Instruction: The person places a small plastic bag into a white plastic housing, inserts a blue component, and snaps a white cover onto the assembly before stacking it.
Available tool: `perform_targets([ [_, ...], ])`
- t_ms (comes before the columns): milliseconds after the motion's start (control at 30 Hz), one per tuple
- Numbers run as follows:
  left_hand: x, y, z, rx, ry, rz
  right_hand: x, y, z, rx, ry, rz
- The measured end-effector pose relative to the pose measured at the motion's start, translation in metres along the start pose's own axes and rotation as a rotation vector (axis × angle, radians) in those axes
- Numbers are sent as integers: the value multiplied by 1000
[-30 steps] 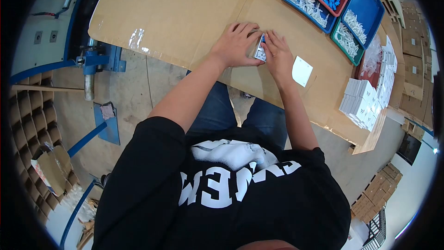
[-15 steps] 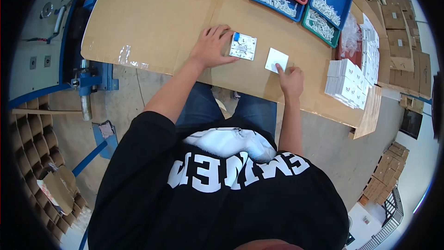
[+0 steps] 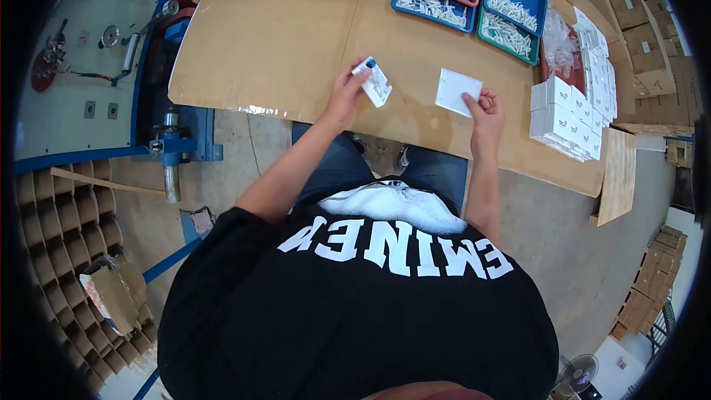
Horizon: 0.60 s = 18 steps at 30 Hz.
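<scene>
Gripping near the edges is probably giving best control: the left hand (image 3: 346, 93) is clasping the tilted white plastic housing (image 3: 377, 86), the right hand (image 3: 486, 111) pinching the white square plate (image 3: 453, 91).

A small white housing (image 3: 378, 87) is being held tilted over the counter (image 3: 274, 37) by the left fingers (image 3: 359, 78), its left side being gripped and a blue block (image 3: 371, 63) being shown at its far end; its inner fittings are being blurred. A flat, squarish white plate (image 3: 453, 92) is being pinched at its right edge by the right fingers (image 3: 489, 101), its broad face being turned upward. The two pieces are being held apart, the plate being positioned to the right.
</scene>
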State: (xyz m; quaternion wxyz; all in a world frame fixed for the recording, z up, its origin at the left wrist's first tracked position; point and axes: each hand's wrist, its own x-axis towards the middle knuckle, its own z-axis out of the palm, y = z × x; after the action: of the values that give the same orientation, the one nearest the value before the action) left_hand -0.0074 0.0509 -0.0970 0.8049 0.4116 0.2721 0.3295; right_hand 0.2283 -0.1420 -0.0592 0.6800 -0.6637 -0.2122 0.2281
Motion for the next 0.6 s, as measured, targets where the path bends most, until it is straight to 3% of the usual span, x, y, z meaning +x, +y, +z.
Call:
perform_targets([
  [33, -17, 12, 11, 4, 5, -10, -5, -1, -8, 190, -16, 67],
  [100, -41, 34, 33, -572, -114, -290, -19, -23, -11, 350, -20, 121],
  [200, -56, 31, 46, -610, -131, -373, -32, -40, -11, 848, -56, 345],
  [333, -59, 35, 56, -629, -196, -462, -38, -57, 4, 853, -56, 390],
  [400, -59, 36, 58, -647, -224, -473, -37, -60, 6, 1081, -358, 429],
  [433, -59, 38, 58, -666, -255, -483, -38, -62, 8, 1083, -357, 431],
  [500, -61, 42, 63, -674, -259, -491, -39, -70, 11, 1219, -553, 467],
  [600, -59, 41, 64, -666, -271, -493, -38, -77, 15, 1114, -545, 431],
])
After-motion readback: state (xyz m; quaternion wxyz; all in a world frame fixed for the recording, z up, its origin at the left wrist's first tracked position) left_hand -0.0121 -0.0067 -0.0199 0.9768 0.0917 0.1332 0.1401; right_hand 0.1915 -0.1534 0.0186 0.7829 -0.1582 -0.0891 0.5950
